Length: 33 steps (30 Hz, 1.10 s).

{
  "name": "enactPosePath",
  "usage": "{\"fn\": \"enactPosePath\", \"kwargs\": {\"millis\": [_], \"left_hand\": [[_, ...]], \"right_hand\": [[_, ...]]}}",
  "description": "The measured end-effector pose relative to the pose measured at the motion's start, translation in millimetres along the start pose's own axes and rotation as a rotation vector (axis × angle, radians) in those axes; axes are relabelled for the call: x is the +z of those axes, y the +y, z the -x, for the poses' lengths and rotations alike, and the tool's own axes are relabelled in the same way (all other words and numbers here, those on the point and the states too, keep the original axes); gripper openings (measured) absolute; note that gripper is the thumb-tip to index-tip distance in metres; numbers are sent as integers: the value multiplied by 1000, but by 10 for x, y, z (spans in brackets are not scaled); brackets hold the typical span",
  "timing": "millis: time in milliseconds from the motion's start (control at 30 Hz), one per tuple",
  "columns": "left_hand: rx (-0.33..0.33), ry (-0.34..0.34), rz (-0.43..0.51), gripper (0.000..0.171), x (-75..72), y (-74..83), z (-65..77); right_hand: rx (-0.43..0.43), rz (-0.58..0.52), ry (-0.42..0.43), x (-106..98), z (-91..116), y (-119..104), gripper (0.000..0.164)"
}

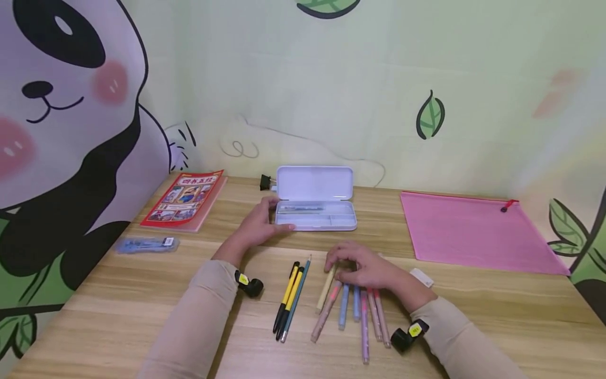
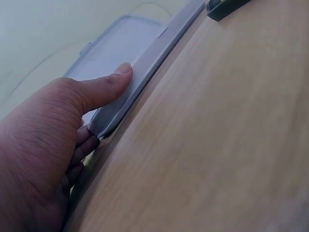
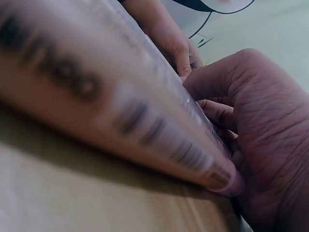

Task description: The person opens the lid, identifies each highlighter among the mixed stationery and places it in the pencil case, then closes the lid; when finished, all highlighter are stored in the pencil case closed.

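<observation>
My left hand [image 1: 260, 223] grips the left end of an open, pale lilac pencil case [image 1: 315, 228], its thumb along the front edge and its fingers round the corner. A slim pen [image 1: 300, 209] lies in the case's long rear compartment. My right hand [image 1: 362, 266] is over a loose fan of markers, with finger and thumb on either side of the upper end of a yellow marker [image 1: 325, 292]. Beneath and beside that hand lie a pink-capped marker [image 1: 324, 316], blue markers [image 1: 343, 310] and a purple marker [image 1: 364, 331]. Their upper ends are partly hidden by the hand.
Two yellow-and-black pens [image 1: 290, 300] and a blue-green pencil [image 1: 297, 297] lie between the forearms. A red booklet [image 1: 184, 197] and a blue packet [image 1: 147, 245] are at left. A pink zip pouch [image 1: 478, 231], a white eraser [image 1: 421, 277] and a black binder clip [image 1: 265, 182] also lie on the table.
</observation>
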<state>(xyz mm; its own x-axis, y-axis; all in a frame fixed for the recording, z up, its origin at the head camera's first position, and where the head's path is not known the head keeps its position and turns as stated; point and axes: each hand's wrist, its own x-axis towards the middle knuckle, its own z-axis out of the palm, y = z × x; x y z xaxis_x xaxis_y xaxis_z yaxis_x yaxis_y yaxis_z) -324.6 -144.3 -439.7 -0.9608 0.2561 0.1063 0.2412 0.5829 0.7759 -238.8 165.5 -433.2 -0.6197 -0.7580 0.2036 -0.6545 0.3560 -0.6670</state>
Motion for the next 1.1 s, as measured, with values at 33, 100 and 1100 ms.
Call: {"fn": "enactPosePath", "kwargs": {"millis": [33, 100, 1100], "left_hand": [[-3, 0, -1, 98, 1, 3, 1], [-5, 0, -3, 97, 3, 12, 2], [-20, 0, -30, 96, -6, 40, 17]], "right_hand": [[-1, -1, -1, -1, 3, -2, 26], [-6, -4, -3, -4, 8, -10, 24], [35, -112, 4, 17, 9, 8, 17]]}}
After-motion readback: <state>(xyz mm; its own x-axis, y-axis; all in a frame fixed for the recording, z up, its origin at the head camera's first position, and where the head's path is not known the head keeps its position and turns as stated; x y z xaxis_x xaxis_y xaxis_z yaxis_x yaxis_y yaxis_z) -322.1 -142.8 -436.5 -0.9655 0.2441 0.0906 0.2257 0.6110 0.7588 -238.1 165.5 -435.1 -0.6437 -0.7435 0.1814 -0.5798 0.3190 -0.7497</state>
